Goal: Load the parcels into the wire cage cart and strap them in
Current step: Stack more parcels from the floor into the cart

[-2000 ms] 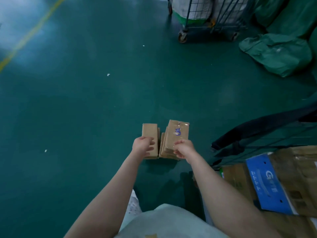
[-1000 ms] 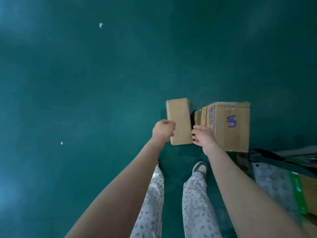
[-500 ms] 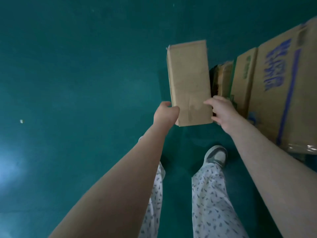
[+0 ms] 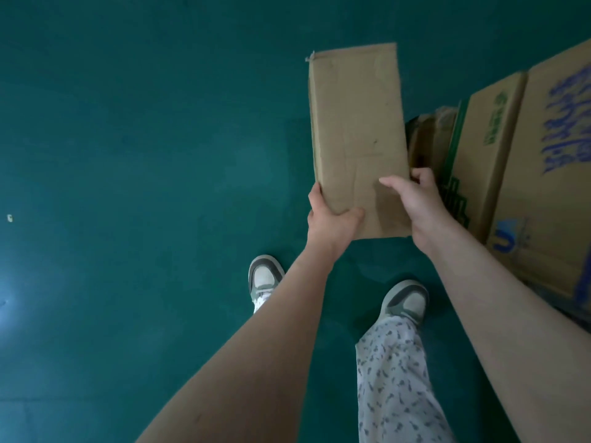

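Now we hold one flat cardboard parcel point(image 4: 358, 129) between both hands, raised above the green floor point(image 4: 144, 139) in front of us. Our left hand point(image 4: 331, 225) grips its near left corner, with the thumb pressed on the top face and a finger up the left edge. Our right hand point(image 4: 415, 203) grips the near right edge, with the thumb laid across the face and the fingers wrapped round the side. The parcel's long axis runs away from us, and its far end is well beyond both hands.

To the left the floor spreads wide, with a small white scrap point(image 4: 9, 218) at the far left. Nearer to us than the parcel, our left shoe point(image 4: 264, 278) and right shoe point(image 4: 406, 302) stand on the floor. On the right the room is tight. A small crumpled carton point(image 4: 431, 135) sits just beside the parcel's right edge. Next come a narrow carton with green print point(image 4: 489, 148) and a large carton with blue print point(image 4: 556, 174), and the three are packed side by side. Our right forearm crosses in front of the large one.

The parcel is plain brown and creased across its face, with a frayed far left corner.
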A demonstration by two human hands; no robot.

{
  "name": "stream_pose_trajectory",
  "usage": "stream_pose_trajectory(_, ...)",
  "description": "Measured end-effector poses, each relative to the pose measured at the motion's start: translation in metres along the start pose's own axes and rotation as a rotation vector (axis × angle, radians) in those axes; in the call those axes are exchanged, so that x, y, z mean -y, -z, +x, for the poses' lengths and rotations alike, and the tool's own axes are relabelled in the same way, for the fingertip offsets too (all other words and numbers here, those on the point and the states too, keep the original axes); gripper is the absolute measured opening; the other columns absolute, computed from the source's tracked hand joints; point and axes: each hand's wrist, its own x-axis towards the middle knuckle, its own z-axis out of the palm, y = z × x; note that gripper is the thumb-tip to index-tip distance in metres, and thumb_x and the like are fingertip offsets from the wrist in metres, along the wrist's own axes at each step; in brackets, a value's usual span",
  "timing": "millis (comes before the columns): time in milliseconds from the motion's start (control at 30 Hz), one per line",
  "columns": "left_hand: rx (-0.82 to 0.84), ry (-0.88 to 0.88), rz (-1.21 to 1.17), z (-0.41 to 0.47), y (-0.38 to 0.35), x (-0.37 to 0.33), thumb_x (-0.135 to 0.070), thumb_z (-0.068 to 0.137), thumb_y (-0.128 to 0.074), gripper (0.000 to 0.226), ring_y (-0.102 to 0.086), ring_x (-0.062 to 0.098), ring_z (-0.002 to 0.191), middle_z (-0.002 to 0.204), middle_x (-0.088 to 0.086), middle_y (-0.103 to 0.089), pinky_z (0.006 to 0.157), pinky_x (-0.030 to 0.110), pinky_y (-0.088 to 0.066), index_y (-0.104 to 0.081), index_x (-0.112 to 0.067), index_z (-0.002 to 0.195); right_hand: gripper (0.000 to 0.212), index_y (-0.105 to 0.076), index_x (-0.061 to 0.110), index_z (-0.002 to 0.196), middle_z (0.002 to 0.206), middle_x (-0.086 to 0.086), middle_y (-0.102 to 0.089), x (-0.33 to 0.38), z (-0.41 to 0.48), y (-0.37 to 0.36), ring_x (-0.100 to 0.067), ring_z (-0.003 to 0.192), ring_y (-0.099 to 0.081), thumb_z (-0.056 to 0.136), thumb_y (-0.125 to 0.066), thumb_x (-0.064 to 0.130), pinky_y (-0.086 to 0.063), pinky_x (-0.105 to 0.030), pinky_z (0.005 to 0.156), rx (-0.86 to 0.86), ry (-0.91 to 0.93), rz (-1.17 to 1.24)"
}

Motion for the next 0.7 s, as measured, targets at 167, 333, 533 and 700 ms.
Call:
stream_pose_trajectory(167,-0.165,-0.191,-0.096,-0.055,0.019,-0.047,-0.036,0.064,-0.057,0.085,-0.050,0.021,0.111,0.131,0.002,-0.043,0.096,0.040,-0.046,-0.019,-0.037,0.140,0.034,-0.038,0.023,0.108,0.114,-0.001,-0.053,0.058,-0.043,0.002,-0.017,0.101,-0.053,0.087,-0.063,0.031,-0.048,-0.038,0.088,0.007,0.114,0.070)
stream_pose_trajectory(333,-0.246,-0.288,-0.177,-0.122,0.035,-0.096,-0.024,0.078,-0.060,0.074,-0.041,0.025,0.116,0.129,0.005,-0.038,0.103,0.046,-0.038,-0.020,-0.032,0.140,0.020,-0.046,0.024,0.096,0.094,0.004,-0.060,0.127,-0.103,0.022,-0.010,0.081,-0.058,0.086,-0.064,0.026,-0.047,-0.027,0.064,0.097,0.217,0.163)
stream_pose_trajectory(533,-0.234,-0.377,-0.141,-0.226,0.051,-0.151,-0.037,0.062,-0.053,0.080,-0.045,0.029,0.115,0.127,0.007,-0.041,0.103,0.046,-0.040,-0.024,-0.033,0.137,0.034,-0.047,0.023,0.117,0.091,0.007,-0.059,0.189,-0.192,0.066,-0.004,0.074,-0.056,0.087,-0.063,0.028,-0.039,-0.023,0.055,0.130,0.260,0.165)
stream_pose_trajectory(700,-0.221,-0.459,-0.119,-0.306,0.061,-0.180,-0.039,0.064,-0.051,0.077,-0.046,0.027,0.116,0.127,0.007,-0.043,0.103,0.044,-0.040,-0.026,-0.033,0.137,0.040,-0.058,0.015,0.125,0.104,0.002,-0.067,0.219,-0.268,0.101,-0.013,0.087,-0.061,0.087,-0.064,0.027,-0.047,-0.025,0.070,0.139,0.289,0.243)
